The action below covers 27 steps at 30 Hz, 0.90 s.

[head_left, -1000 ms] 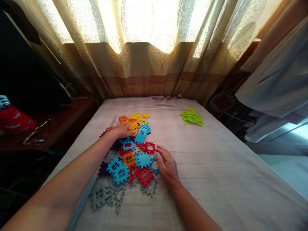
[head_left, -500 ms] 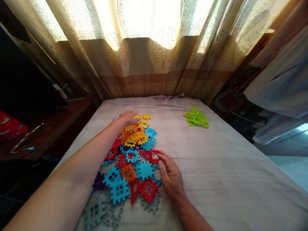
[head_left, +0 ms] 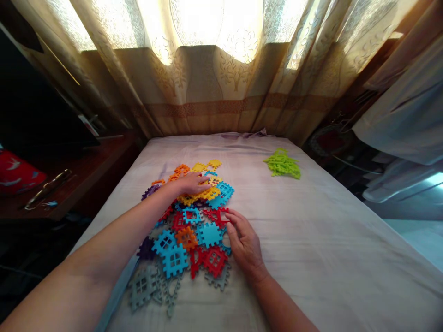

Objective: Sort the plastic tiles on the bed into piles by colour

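A heap of flat plastic interlocking tiles (head_left: 188, 221) in blue, red, orange, yellow, purple and grey lies on a bed covered with a pale sheet (head_left: 311, 240). My left hand (head_left: 190, 183) rests palm down on the yellow and orange tiles at the far end of the heap, fingers spread. My right hand (head_left: 244, 242) lies flat at the heap's right edge, its fingertips touching a red tile (head_left: 216, 214). Neither hand grips a piece. A separate small pile of lime green tiles (head_left: 282, 164) sits at the far right of the bed.
Beige patterned curtains (head_left: 214, 83) hang behind the bed's far end, lit from outside. A dark wooden side table (head_left: 69, 184) stands on the left with a red object (head_left: 17, 173) on it. White fabric (head_left: 404, 120) hangs at the right.
My left hand has drawn back from the far edge of the heap onto the yellow tiles, shifting some of them. My right hand has stayed beside the red tile.
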{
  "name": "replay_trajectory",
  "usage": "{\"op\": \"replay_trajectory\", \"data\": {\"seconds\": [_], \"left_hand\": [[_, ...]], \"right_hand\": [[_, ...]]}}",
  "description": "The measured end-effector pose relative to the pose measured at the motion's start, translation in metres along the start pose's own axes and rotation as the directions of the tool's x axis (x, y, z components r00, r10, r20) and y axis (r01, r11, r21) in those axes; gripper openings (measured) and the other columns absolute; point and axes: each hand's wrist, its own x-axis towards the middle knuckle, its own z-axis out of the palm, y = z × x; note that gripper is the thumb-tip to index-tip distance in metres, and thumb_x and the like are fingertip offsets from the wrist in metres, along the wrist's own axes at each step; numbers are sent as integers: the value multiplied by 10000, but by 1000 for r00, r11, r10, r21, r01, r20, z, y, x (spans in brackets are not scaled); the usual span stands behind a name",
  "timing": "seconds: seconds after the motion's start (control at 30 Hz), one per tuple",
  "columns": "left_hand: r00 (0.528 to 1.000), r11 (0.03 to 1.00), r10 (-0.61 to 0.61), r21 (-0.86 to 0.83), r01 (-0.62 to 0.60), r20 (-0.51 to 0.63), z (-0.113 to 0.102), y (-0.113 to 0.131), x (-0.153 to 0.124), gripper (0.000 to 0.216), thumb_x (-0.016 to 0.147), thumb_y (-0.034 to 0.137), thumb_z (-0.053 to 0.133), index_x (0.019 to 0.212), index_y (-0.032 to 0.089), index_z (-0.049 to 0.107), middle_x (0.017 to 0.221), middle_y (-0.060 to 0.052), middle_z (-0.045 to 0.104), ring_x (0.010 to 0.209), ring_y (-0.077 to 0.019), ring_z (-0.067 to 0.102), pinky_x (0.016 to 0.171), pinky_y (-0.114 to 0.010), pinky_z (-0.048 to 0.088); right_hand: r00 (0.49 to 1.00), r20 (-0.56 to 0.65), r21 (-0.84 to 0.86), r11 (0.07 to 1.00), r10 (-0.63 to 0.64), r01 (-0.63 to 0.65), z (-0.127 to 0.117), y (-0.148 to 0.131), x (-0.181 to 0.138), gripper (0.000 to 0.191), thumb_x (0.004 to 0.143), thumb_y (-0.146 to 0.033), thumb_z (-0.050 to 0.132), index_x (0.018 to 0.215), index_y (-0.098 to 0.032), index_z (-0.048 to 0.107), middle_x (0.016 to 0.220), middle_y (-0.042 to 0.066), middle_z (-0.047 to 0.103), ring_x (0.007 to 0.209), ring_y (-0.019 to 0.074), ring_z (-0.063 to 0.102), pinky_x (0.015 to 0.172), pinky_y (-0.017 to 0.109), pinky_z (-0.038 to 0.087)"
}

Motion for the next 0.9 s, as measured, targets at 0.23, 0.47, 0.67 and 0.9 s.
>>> {"op": "replay_trajectory", "data": {"seconds": [0.23, 0.47, 0.67, 0.9], "left_hand": [[999, 999, 7, -37, -8, -42, 19, 16, -103, 656, 933, 639, 355, 1513, 334, 341, 1618, -75, 285, 1495, -304, 238, 1187, -552, 159], [957, 995, -68, -83, 46, -283, 70, 35, -200, 763, 882, 674, 451, 1531, 298, 310, 1623, -107, 265, 1504, -329, 202, 1187, -612, 110], [812, 979, -205, -105, 176, -547, 128, 54, -229, 814, 859, 541, 578, 1542, 210, 284, 1564, -156, 376, 1461, -343, 310, 1190, -600, 157], [724, 961, -265, -116, 250, -637, 140, 64, -221, 809, 890, 587, 494, 1530, 129, 307, 1569, -197, 337, 1475, -358, 276, 1199, -595, 147]], "right_hand": [[1000, 19, -2, 1000, 18, -18, 1, 3, 3, 276, 908, -363, 517, 1037, -224, 718, 1164, 99, 710, 1107, 222, 643, 1024, 432, 491], [999, -11, -79, 996, -38, 37, 0, 2, 1, 316, 910, -364, 469, 1038, -197, 705, 1136, 114, 718, 1079, 227, 649, 992, 422, 490], [976, 62, -346, 913, -207, 216, -7, -16, -14, 269, 877, -393, 563, 1001, -191, 690, 1039, 110, 722, 994, 262, 627, 907, 419, 446], [956, 210, -492, 823, -203, 283, -12, -32, -33, 362, 806, -458, 677, 1045, -188, 642, 1044, 108, 690, 976, 274, 588, 880, 403, 397]]}}
